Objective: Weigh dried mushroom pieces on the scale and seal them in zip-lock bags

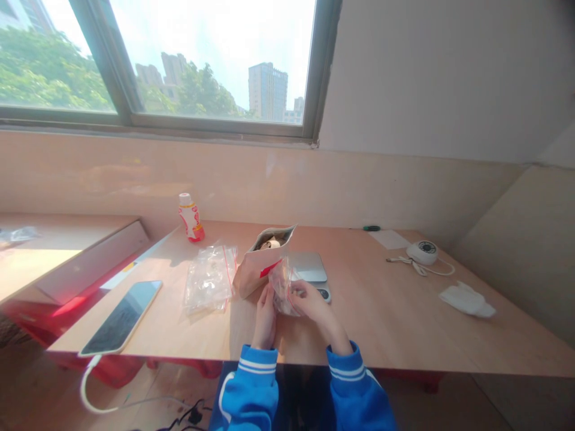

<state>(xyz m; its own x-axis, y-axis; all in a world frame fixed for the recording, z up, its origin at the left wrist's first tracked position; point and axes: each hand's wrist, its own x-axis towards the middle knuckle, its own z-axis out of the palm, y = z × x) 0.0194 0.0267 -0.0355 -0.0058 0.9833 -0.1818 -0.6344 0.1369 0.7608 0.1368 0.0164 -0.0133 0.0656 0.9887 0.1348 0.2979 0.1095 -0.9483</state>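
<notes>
Both hands hold a small clear zip bag above the front of the table. My left hand grips its left side, fingers closed. My right hand pinches the bag's right side; whether anything else is in those fingers I cannot tell. Just behind stands an open brown paper pouch with a red mark, pale pieces showing in its mouth. A silver kitchen scale lies behind my right hand, partly covered by it. Left of the pouch rests a stack of clear zip bags.
A phone with a white cable lies at the table's left front edge. A drink bottle stands at the back left. On the right are a small white fan, a paper sheet, a green-handled tool and a crumpled white packet.
</notes>
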